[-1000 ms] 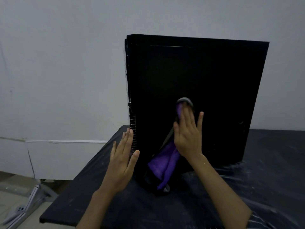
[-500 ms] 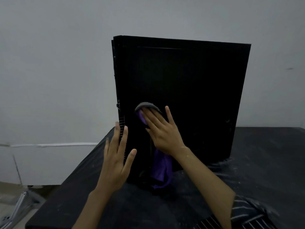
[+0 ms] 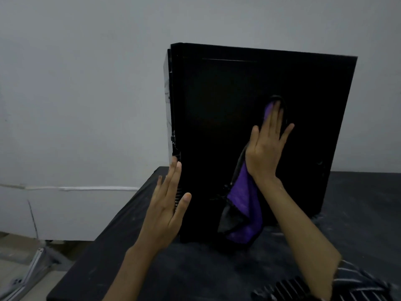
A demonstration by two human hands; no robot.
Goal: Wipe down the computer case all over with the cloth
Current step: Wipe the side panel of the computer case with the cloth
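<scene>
Spanning the whole background, a plain grey wall [image 3: 86, 83] was recorded behind the work area. Below it, a table [image 3: 358, 203] with a dusty black top ran from the near edge to the wall. The computer case [image 3: 227, 94], black, stood upright at the table's far left corner, its broad side panel facing the camera and its narrow end just inside the left edge. A purple cloth [image 3: 245, 205] with a dark border lay against the right half of that panel, its upper part pinned under a palm and its lower part hanging loose, down to the table top.

The right hand [image 3: 264, 153] was flat on the cloth, fingers straight and pointing up, pressing it to the panel without curling round it. The left hand [image 3: 165, 209] was at the case's lower left vertical edge, by the vent slots, fingers straight and close together, thumb spread, grasping nothing; firm contact with the edge could not be confirmed. A striped sleeve [image 3: 358, 287] showed at the bottom right corner of the view.
</scene>
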